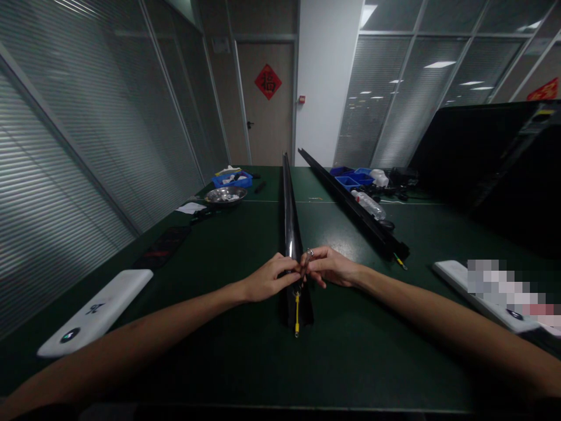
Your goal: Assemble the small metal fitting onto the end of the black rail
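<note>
black rail (290,225) lies on the worktop (219,362); left hand (266,280) curls fingers over it, hold unclear; right hand (333,266) pinches a small part (308,256) in its fingers.

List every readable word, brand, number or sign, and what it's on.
"福": red diamond sign on the door.
Unclear: dark mark on the white device at left.
Too blurred and cut off: red sign, upper right.
Nothing else is legible.
</note>
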`<state>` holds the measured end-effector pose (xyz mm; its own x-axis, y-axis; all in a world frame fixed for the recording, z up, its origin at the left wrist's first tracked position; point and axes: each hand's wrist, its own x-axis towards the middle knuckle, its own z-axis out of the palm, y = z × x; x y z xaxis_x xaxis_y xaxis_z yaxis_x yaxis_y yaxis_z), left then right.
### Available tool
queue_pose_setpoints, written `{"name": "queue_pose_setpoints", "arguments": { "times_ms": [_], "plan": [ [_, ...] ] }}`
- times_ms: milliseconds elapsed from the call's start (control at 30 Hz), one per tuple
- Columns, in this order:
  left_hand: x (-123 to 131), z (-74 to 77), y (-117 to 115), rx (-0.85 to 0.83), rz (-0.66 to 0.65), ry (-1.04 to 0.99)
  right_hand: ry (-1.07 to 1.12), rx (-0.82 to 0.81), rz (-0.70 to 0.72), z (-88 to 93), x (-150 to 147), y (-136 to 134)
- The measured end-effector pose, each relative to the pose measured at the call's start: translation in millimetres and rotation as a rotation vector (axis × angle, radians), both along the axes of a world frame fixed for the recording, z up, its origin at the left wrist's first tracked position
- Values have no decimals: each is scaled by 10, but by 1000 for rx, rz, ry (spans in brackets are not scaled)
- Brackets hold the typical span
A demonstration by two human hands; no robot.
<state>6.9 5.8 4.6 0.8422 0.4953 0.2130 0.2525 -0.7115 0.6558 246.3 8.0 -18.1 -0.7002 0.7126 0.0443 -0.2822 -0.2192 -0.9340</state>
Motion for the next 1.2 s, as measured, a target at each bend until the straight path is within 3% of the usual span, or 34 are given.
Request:
{"name": "queue_pose_setpoints", "arguments": {
  "times_ms": [1200],
  "plan": [
    [-20, 23, -25, 19, 46, -15, 3, -9, 31, -7, 14, 5]
  ]
}}
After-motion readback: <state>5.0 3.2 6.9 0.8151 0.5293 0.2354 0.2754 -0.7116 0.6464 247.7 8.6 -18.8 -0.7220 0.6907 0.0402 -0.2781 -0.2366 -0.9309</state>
